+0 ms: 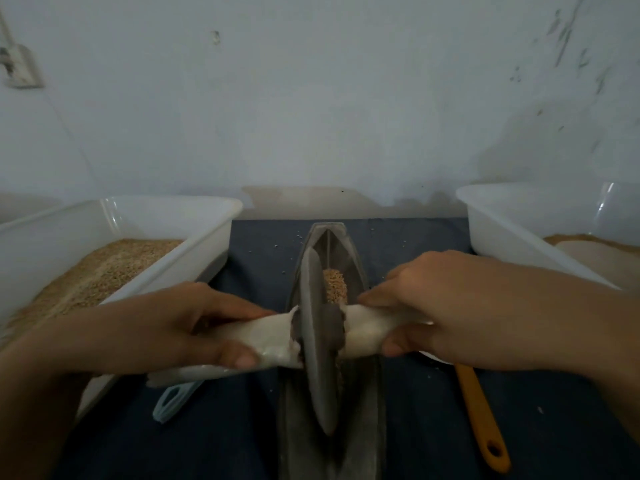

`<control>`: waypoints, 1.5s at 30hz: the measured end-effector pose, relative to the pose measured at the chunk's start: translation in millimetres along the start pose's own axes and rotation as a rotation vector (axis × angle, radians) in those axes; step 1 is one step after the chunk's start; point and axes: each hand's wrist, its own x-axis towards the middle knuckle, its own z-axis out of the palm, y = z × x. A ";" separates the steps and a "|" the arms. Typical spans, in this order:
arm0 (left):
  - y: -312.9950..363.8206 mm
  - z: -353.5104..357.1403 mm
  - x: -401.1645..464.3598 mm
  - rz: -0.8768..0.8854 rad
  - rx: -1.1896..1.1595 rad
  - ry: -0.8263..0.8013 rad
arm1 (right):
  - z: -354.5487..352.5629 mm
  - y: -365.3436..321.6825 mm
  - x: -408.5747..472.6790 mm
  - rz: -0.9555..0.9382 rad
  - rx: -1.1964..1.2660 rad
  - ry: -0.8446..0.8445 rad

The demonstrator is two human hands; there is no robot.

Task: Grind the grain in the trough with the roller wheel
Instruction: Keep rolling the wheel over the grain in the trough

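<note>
Your left hand (173, 327) and right hand (436, 306) grip the wheel (317, 341) handles; grain (335, 285) in the trough (360, 271) looks whole, grinding barely begun.

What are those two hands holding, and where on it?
Both hold the roller wheel by its cloth-wrapped axle: the left hand grips the left end, the right hand the right end.

No readable text, labels, brands or numbers showed anywhere. Nothing legible on the trough (332, 244), the tubs (138, 220), or the wall (311, 98).
</note>
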 end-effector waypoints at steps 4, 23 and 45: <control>-0.5 5.2 5.7 -0.012 0.113 0.126 | 9.9 1.0 7.5 0.038 -0.053 0.048; 0.6 5.3 5.3 -0.003 -0.034 0.153 | 7.7 3.4 6.6 0.040 -0.080 0.024; -4.1 7.5 8.1 -0.049 -0.022 0.183 | 9.8 7.8 8.5 0.048 -0.007 0.015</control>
